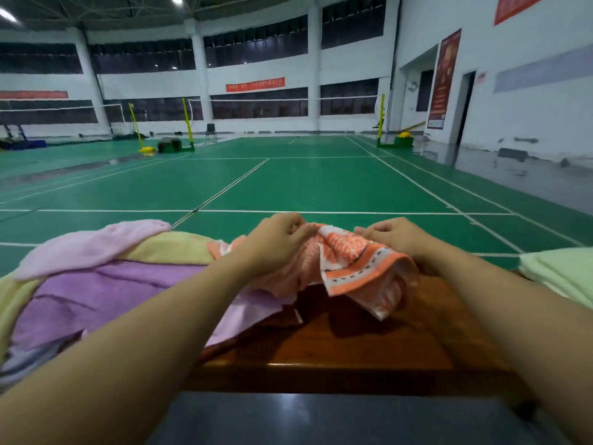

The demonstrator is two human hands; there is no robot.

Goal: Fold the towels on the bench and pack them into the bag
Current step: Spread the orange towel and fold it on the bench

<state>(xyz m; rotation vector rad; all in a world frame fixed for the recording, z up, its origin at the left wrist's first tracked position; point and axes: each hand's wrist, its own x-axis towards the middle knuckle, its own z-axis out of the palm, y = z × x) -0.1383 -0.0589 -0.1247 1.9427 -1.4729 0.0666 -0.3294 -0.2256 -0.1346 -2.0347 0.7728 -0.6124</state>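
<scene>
Towel (356, 268) gripped — purple pile (96, 297) beside

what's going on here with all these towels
A person is sorting towels on a wooden bench beside a badminton court. Both the left hand and the right hand grip a crumpled orange patterned towel, lifted and not yet folded. A heap of pink, purple and yellow towels waits on the left, and a pale green towel lies at the right. No bag is in view.
</scene>
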